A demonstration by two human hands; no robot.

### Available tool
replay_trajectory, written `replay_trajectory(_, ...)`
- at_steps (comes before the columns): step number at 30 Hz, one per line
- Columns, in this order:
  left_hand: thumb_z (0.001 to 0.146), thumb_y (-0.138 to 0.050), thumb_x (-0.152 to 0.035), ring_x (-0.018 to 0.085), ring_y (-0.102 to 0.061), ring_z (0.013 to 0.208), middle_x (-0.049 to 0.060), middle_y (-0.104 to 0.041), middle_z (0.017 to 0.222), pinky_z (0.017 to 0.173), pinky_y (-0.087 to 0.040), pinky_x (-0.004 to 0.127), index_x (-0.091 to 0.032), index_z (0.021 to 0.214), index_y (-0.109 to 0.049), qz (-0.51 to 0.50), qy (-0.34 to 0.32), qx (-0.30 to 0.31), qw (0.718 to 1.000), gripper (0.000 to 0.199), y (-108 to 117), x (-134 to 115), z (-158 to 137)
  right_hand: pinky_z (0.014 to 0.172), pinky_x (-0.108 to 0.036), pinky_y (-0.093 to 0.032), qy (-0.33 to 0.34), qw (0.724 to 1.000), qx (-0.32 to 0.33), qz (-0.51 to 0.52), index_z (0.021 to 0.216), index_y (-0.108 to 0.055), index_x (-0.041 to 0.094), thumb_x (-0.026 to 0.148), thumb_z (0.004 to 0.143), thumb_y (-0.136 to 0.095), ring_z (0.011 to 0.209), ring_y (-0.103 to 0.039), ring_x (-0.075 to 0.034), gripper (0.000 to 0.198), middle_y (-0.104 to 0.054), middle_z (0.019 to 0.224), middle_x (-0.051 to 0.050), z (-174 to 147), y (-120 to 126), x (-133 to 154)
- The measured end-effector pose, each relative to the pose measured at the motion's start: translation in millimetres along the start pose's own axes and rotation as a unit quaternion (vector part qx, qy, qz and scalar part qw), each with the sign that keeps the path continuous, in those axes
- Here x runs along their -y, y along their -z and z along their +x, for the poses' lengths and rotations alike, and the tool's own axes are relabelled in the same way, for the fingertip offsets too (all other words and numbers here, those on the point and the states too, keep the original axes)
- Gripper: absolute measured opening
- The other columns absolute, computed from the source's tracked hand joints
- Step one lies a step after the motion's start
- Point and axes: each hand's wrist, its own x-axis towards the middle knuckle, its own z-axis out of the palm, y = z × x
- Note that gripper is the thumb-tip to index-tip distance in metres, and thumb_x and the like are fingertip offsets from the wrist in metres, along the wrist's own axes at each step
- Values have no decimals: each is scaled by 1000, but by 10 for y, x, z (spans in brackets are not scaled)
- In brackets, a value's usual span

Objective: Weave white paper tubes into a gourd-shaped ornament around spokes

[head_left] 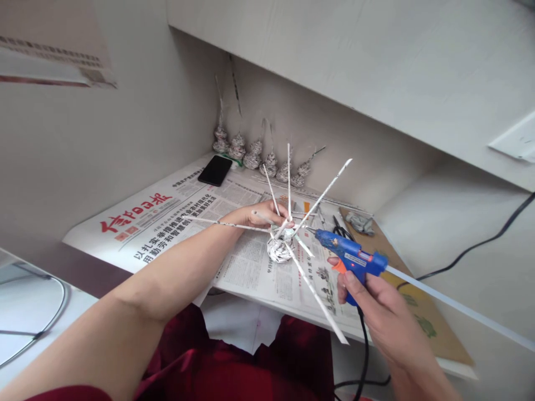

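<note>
Your right grip [371, 295] clasped the glue gun [353, 255], your left grip [259, 213] the paper weave [279, 249]. A wavering nozzle [311, 230] risked burns.

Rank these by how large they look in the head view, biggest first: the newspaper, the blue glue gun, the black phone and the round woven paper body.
1. Newspaper
2. Blue glue gun
3. Black phone and woven paper body: too alike to rank, and the phone lies farther from the camera.
</note>
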Motion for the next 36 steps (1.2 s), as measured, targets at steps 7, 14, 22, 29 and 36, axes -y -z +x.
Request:
replay_trajectory(7, 60, -82, -19, 10, -59, 61, 2, -68, 65, 65, -44, 23, -10, 70, -72, -1, -1, 1, 1000, 17, -2, 1, 8, 67, -24, -46, -2, 1000, -4, -28, 64, -56, 21, 51, 89, -50, 68, -52, -15, 40, -56, 67, 0, -5, -7, 80)
replay_trajectory(14, 63, -81, -26, 10, -59, 63, 2, -68, 68, 63, -43, 22, -12, 76, -74, 37, -22, 24, 999, 21, 54, 48, 31, 70, -25, -45, -6, 1000, 20, -1, 74, -58, 20, 48, 91, -50, 78, -55, -16, 34, -61, 79, -2, -13, -13, -60)
replay_trajectory(22, 68, -77, -35, 10, -58, 63, 3, -68, 72, 61, -44, 21, -15, 83, -75, 124, -46, 42, 990, 25, 99, 58, 49, 74, -30, -47, -19, 999, 42, 26, 90, -63, 20, 50, 91, -50, 78, -56, -18, 33, -61, 81, -3, -45, -17, -120)
replay_trajectory(29, 69, -76, -36, 10, -59, 66, 2, -68, 73, 67, -45, 21, -15, 86, -75, 177, -46, 46, 982, 27, 113, 21, 58, 77, -32, -49, -7, 999, 39, -9, 90, -63, 23, 48, 90, -50, 86, -58, -21, 29, -65, 89, -5, -42, -7, -144)
replay_trajectory(36, 67, -78, -32, 10, -60, 67, 2, -69, 72, 68, -46, 22, -14, 80, -74, 154, -50, 36, 986, 23, 55, -3, 50, 70, -31, -49, 6, 998, 30, -57, 80, -60, 22, 49, 92, -45, 78, -58, -20, 33, -64, 84, -5, -36, -9, -182)
